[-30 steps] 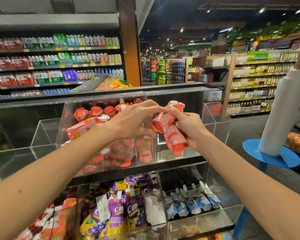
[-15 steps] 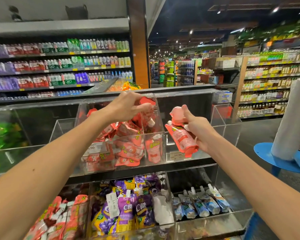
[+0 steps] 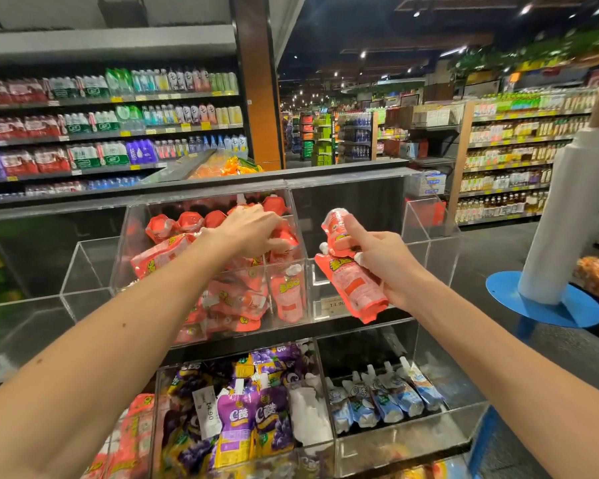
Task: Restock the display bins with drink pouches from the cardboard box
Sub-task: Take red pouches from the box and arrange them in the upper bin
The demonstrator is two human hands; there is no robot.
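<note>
While the L hand [image 3: 253, 229] is reaching palm-down into the upper clear bin [image 3: 135, 219] packed w/ red drink pouches [image 3: 236, 299] — fingers [image 3: 268, 223] are dipping among them, can't tell if it's gripping one — the R hand [image 3: 382, 262] is clutching two red pouches [image 3: 357, 292], a finger pressing the top one, just in front of the next bin [image 3: 426, 223] to the right. Below, purple pouches [image 3: 236, 420] & blue-white pouches [image 3: 384, 399] are sitting in lower bins [image 3: 460, 388].

The left hand [image 3: 253, 229] is now apart from the right hand [image 3: 386, 262] and its pouches [image 3: 355, 288]. It lies lower, on the red pile [image 3: 166, 257] in the bin [image 3: 121, 250].
</note>
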